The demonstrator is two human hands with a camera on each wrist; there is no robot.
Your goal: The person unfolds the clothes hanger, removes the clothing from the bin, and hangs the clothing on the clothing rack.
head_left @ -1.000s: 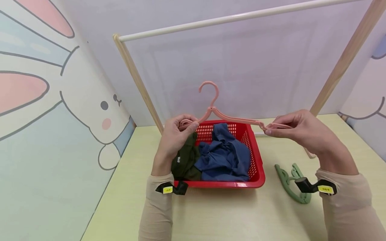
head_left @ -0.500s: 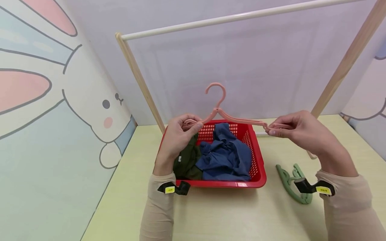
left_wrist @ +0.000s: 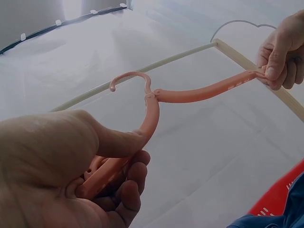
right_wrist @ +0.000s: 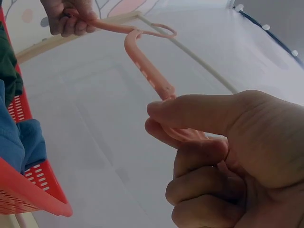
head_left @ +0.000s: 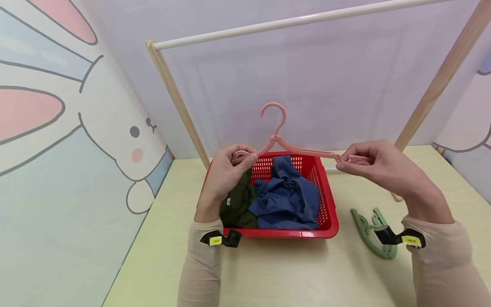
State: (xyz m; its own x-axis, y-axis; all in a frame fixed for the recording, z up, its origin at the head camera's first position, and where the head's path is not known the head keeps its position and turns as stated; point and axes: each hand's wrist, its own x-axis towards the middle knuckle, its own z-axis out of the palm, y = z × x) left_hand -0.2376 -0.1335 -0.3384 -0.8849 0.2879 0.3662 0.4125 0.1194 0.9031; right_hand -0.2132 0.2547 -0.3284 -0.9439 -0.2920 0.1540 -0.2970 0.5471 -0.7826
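A pink folding clothes hanger [head_left: 307, 151] is held up above the far edge of the red basket, its hook pointing upward. My left hand [head_left: 226, 170] grips the hanger's left arm, with the thumb laid along it in the left wrist view. At the other end, my right hand [head_left: 383, 166] pinches the right arm's tip between thumb and curled fingers. The right wrist view shows the hanger [right_wrist: 147, 71] running from that pinch toward the left hand [right_wrist: 71, 16]. Part of each hanger end is hidden by the fingers.
The red basket [head_left: 327, 213] holds a blue garment [head_left: 287, 196] and a dark green garment [head_left: 238, 204]. A green folded hanger [head_left: 364, 234] lies right of it on the table. Behind stands a rack with a white rail [head_left: 284, 26] and wooden posts [head_left: 176, 98].
Over the past second the hanger and left hand shift slightly right in the head view. The right hand's fingers change a little at the hanger's end. Both hands keep hold.
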